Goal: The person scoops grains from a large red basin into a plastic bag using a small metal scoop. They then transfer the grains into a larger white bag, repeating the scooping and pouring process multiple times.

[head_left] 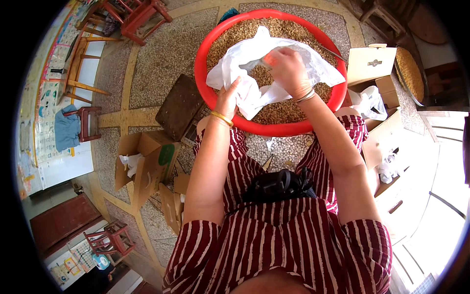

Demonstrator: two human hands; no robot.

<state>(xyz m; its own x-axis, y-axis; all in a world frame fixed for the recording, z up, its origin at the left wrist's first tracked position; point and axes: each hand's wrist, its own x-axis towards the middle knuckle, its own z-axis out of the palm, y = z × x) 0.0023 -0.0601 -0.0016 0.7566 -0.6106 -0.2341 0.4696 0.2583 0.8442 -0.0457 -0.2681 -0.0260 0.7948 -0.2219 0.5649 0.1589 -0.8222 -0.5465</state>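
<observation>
A white plastic bag (242, 55) lies spread with its mouth gaping over a large red plastic basin (201, 73). My left hand (230, 96) grips the bag's gathered near edge. My right hand (290, 70) is over the bag's opening, with its fingers closed around a small orange-red thing (271, 58). That thing is blurred and partly hidden by my fingers, so I cannot tell its kind. Small brown dried pieces (279, 113) fill the basin and also show through the bag's opening. A thin rod (330, 51) leans across the basin's right rim.
An open cardboard box (154, 165) stands at the left, near a dark wooden board (180, 104). On the right are a carton (371, 66), a plastic bag (371, 103) and a round tray of yellow grain (409, 73). A small red chair (90, 123) stands farther left.
</observation>
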